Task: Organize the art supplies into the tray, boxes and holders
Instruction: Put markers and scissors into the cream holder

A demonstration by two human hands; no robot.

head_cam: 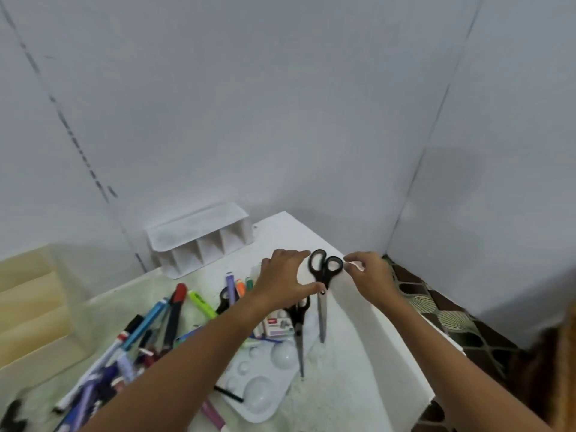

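Black-handled scissors (325, 271) lie with their blades pointing toward me at the far right of the table. My left hand (282, 279) curls beside the left handle loop, its thumb tip on the pivot. My right hand (369, 277) pinches at the right handle loop. A second pair of scissors (298, 333) lies across a white paint palette (260, 388). Pens and markers (140, 335) lie in a loose pile on the left. A white divided holder (199, 241) stands at the back against the wall.
A cream stepped organizer (34, 310) stands at the left edge. A small printed box (277, 325) lies under my left wrist. The table's right edge (402, 335) drops to a patterned floor (452, 322). White walls close off the back and right.
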